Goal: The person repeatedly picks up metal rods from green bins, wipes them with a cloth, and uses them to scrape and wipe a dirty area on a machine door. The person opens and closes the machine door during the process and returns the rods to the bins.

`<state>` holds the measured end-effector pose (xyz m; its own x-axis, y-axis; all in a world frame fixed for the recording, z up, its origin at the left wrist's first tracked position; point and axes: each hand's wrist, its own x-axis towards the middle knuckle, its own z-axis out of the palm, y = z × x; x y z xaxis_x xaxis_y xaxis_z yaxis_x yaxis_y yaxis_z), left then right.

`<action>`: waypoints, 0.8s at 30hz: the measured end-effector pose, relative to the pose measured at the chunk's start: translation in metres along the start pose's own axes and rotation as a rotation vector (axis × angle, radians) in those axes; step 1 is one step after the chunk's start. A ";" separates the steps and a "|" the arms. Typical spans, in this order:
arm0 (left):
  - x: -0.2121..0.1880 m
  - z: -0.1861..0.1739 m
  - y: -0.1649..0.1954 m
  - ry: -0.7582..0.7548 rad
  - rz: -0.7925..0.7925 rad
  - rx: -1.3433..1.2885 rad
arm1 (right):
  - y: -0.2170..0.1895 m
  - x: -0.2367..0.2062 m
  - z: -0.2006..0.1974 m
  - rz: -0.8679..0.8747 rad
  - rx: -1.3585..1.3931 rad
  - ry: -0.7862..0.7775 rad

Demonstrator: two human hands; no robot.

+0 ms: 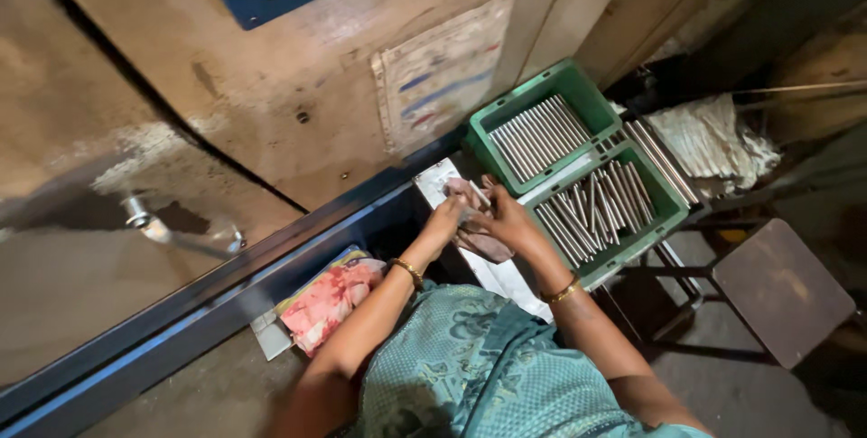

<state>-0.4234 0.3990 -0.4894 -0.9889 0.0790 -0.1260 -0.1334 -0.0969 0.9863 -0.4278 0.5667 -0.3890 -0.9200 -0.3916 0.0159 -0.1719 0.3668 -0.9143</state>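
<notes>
We see both hands meeting just left of the green crates, over a narrow pale ledge (506, 280) that runs along the base of a big beige machine panel (271, 86). Our left hand (449, 214) is curled around a pinkish rag (465, 194), fingers closed on it; a gold bangle (406, 269) sits on that wrist. Our right hand (504, 219) is also closed on the rag from the other side, and a thin metal rod (480, 194) pokes out btwn the two hands, wrapped in the cloth, so both hold rag + rod together. A second bangle (566, 291) is on the right wrist. Right beside the right hand sits the near green crate (673, 208), its steel rods (591, 208) lying loose and crossed. The far green crate (506, 113) touches it at the back, w/ rods (537, 138) laid in a neat parallel row. More rods (664, 163) lie outside along the crates' right edge. A crumpled pink-and-red cloth (325, 304) lies at the ledge's left end, near the left forearm. A dark stool (781, 292) stands well apart at far right, and a striped whitish cloth (713, 140) lies behind the crates.
</notes>
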 end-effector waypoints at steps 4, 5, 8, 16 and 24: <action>0.004 0.016 -0.013 -0.309 -0.235 -0.086 | 0.052 -0.019 -0.002 0.102 -0.117 0.049; 0.008 0.021 -0.013 -0.322 -0.272 -0.030 | 0.062 -0.023 -0.008 0.179 -0.123 0.041; 0.013 0.041 -0.014 -0.353 -0.186 0.324 | 0.081 -0.042 -0.023 0.347 -0.180 0.037; 0.006 0.066 -0.005 -0.512 -0.291 1.182 | 0.093 -0.062 -0.032 0.398 -0.411 0.020; 0.038 0.025 -0.015 -0.111 0.084 0.530 | 0.114 -0.057 -0.008 0.542 -0.585 -0.098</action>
<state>-0.4570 0.4279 -0.5065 -0.9780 0.1995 -0.0605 0.0258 0.4038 0.9145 -0.3980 0.6370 -0.4910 -0.8976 -0.0947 -0.4305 0.1084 0.8992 -0.4239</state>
